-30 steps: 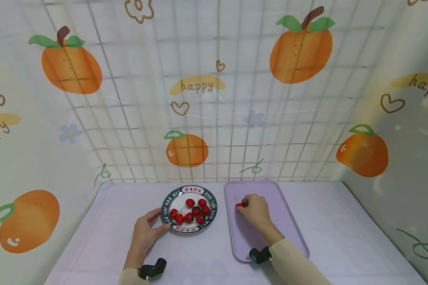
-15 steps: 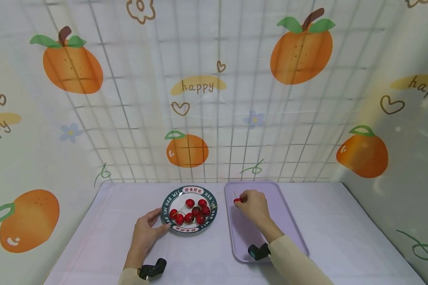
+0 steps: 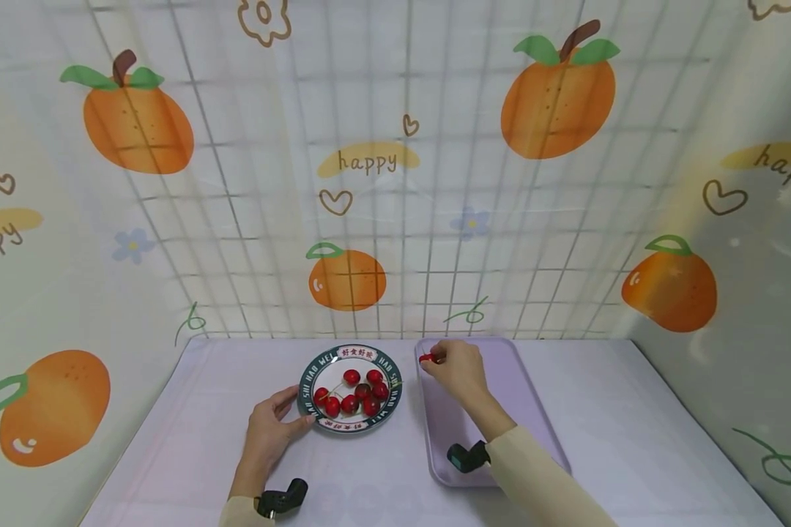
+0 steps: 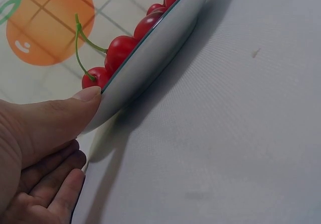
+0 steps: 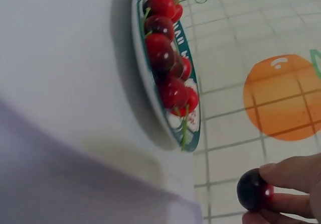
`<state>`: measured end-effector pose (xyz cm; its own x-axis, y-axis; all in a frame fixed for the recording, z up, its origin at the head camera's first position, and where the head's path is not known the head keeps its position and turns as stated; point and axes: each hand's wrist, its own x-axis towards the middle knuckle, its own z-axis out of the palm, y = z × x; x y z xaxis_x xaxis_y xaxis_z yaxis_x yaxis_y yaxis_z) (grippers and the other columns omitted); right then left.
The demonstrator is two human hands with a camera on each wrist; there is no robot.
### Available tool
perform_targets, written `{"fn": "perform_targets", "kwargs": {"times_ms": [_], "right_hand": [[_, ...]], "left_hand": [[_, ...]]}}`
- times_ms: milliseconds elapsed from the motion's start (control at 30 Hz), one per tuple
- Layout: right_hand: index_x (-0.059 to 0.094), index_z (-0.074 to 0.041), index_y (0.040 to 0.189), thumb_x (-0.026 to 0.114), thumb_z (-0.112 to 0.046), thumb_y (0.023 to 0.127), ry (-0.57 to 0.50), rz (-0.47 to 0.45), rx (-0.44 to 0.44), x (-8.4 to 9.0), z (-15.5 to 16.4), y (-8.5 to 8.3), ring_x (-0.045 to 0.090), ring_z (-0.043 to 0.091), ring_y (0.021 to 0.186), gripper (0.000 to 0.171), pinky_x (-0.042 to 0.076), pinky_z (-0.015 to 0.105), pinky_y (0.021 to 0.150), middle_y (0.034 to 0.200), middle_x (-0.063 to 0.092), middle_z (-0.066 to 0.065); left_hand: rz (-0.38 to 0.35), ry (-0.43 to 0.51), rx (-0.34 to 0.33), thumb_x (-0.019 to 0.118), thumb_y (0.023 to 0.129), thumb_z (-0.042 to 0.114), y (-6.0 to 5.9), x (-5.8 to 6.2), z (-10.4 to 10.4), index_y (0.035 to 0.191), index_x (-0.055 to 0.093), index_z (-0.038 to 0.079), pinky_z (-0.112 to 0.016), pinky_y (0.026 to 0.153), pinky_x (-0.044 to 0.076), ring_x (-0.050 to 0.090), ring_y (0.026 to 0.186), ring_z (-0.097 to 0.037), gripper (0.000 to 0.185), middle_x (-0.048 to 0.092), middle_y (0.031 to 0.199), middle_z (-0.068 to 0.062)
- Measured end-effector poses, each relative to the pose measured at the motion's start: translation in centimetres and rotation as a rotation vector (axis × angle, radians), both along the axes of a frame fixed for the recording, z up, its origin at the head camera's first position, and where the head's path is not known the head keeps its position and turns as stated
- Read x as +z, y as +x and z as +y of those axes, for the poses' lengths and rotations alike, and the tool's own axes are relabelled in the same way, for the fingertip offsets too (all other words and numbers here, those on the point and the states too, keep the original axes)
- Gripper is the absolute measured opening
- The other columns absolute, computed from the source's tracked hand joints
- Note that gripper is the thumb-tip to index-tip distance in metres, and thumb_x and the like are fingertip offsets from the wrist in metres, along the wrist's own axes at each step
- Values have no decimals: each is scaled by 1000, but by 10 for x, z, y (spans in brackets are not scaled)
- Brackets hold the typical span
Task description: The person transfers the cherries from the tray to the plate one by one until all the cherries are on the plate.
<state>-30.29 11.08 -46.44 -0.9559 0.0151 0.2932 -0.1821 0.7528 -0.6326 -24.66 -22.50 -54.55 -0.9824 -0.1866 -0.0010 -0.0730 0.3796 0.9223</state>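
A round plate (image 3: 385,359) with a dark green lettered rim stands on the table, bearing several red cherries (image 3: 350,404), some with green stems. My left hand (image 3: 266,432) holds the plate at its left edge; in the left wrist view the thumb (image 4: 75,106) lies against the rim. To the right, my right hand (image 3: 460,369) pinches a cherry (image 5: 253,190) between thumb and fingertips, over the far left part of a lilac tray (image 3: 514,417). The right wrist view shows that cherry as very dark on one side and bright red on the other.
The tray lies just right of the plate, its raised edge (image 3: 425,439) running lengthwise between them. A white cloth (image 3: 362,483) covers the table. Behind it hangs a pale curtain (image 3: 395,219) printed with oranges, with a wire grid showing through.
My right hand has moved left and away from me over the tray, carrying the cherry toward the tray's far left corner. The left hand and plate have stayed put.
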Motion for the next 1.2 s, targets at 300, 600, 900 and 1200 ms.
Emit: {"fn": "perform_targets", "kwargs": {"times_ms": [300, 600, 900, 1200], "right_hand": [[79, 1, 95, 88, -15, 84, -24, 24, 28, 9, -24, 0, 73, 24, 80, 22, 67, 38, 70, 84, 77, 9], [79, 1, 100, 88, -15, 85, -37, 9, 61, 13, -55, 4, 72, 22, 81, 23, 67, 35, 71, 87, 77, 9], [79, -1, 103, 87, -17, 88, -61, -25, 111, 13, -84, 10, 69, 19, 81, 23, 67, 29, 68, 88, 76, 7], [80, -3, 105, 87, -18, 88, -36, -52, 149, 4, -105, 11, 66, 19, 80, 24, 66, 27, 68, 90, 76, 7]], "left_hand": [[3, -5, 3, 90, 82, 7, 0, 1, -1, 146, 61, 6, -49, 119, 45, 50, 144, -40, 71, 56, 153, -18], [9, -6, 0, 90, 80, 6, -1, 0, -2, 146, 61, 6, -49, 119, 45, 50, 144, -40, 71, 57, 153, -17], [7, -14, 4, 90, 80, 5, -1, -1, -2, 145, 61, 5, -49, 120, 45, 51, 143, -40, 71, 57, 152, -18], [23, -8, 12, 91, 79, 6, -2, -2, -3, 144, 63, 5, -47, 119, 45, 53, 142, -39, 71, 58, 151, -17]]}}
